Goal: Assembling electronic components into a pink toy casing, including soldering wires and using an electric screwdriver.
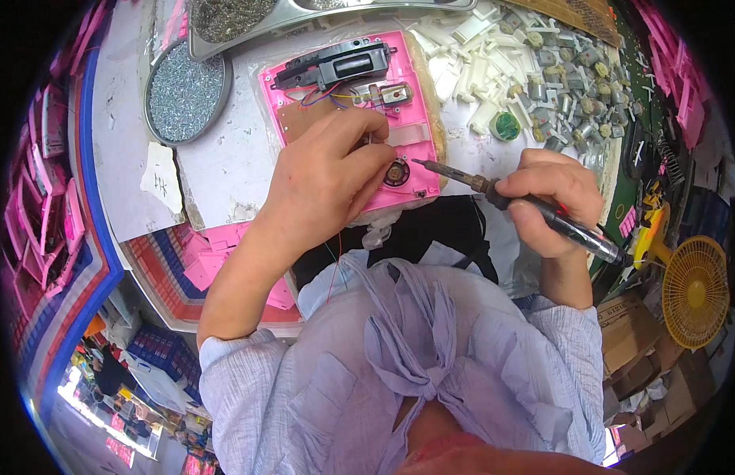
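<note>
Left hand (324, 170) hides pt of pink housing (407, 119); tray (248, 20) cut off at top edge.

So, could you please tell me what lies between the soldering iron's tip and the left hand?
In the head view, only the small round speaker on the pink housing lies between the soldering iron tip and the left hand.

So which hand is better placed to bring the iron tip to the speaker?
Right, probably. The right hand grips the soldering iron, tip aimed at the speaker. The left hand rests on the pink housing.
</note>
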`<state>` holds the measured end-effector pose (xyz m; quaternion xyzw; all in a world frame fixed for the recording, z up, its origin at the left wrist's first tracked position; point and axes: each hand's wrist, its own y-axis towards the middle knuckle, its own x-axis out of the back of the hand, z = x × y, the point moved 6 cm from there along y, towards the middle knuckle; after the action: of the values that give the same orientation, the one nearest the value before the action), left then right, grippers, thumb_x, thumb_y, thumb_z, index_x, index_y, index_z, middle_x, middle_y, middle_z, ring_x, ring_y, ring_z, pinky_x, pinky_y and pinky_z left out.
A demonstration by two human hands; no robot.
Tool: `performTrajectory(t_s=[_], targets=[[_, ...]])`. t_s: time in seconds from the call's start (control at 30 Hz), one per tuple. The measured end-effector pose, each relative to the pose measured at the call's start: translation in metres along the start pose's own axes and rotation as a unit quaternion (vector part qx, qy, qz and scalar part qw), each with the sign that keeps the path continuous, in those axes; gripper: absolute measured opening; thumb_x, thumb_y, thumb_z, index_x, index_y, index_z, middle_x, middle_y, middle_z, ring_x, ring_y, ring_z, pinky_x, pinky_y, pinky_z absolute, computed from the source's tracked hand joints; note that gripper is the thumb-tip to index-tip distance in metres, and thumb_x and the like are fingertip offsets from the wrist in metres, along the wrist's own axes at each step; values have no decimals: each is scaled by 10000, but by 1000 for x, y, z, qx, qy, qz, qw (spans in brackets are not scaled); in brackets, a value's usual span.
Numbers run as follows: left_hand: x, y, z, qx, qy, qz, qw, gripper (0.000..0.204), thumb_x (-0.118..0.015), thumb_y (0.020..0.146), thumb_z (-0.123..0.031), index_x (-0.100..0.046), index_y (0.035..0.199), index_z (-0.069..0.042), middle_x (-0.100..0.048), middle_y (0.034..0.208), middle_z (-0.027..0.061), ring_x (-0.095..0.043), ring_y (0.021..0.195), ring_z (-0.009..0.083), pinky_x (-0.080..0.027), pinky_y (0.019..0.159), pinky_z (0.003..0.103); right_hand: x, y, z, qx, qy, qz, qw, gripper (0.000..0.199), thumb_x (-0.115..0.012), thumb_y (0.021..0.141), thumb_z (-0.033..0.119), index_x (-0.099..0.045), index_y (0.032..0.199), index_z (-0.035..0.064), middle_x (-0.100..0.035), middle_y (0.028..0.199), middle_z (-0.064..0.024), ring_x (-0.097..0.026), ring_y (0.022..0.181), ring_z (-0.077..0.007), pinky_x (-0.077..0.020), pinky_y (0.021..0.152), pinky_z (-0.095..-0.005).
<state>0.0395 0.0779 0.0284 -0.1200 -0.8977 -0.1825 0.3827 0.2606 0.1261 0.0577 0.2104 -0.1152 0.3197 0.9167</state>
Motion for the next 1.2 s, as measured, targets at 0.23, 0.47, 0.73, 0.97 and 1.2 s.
performTrajectory(t_s=[0.23, 0.47, 0.73, 0.97, 1.2], targets=[[-1, 2, -5, -31, 53, 38, 997, 277, -788, 717, -25, -698, 978, -54, -661, 1073, 99, -686, 923, 280, -580, 732, 374, -13, 5, -3, 27, -20, 36, 999, 180, -714, 767, 56, -695, 929, -21, -546, 605, -56, -457, 494, -177, -317, 459, -334], [-3, 2, -5, -50, 73, 30, 996, 136, -686, 786, -121, -664, 905, -58, -623, 1080, 53, -635, 902, 232, -554, 681, 359, -17, 6, -7, 26, -20, 37, 999, 176, -720, 773, 67, -699, 924, -20, -538, 601, -49, -453, 491, -175, -310, 459, -333], [-3, 2, -5, -64, 89, 32, 993, 146, -687, 772, -121, -659, 898, -54, -619, 1070, 50, -632, 877, 227, -556, 634, 356, -14, 11, -5, -35, -32, 41, 998, 152, -764, 770, 38, -731, 918, 37, -642, 662, -61, -580, 530, -185, -424, 490, -312], [-3, 1, -5, -74, 97, 29, 992, 153, -688, 759, -131, -659, 891, -58, -622, 1066, 55, -632, 866, 225, -556, 636, 354, 10, -6, 0, -47, 14, -21, 999, 155, -732, 809, 52, -723, 951, -9, -623, 673, -59, -537, 547, -142, -381, 513, -274], [-1, -1, -7, -66, 102, 30, 992, 243, -744, 737, -81, -702, 976, -72, -656, 1073, 79, -673, 886, 255, -573, 682, 358, 37, -39, -6, -87, 43, -149, 984, 225, -730, 877, 110, -702, 1024, -58, -664, 835, -86, -516, 625, -90, -370, 577, -236]])
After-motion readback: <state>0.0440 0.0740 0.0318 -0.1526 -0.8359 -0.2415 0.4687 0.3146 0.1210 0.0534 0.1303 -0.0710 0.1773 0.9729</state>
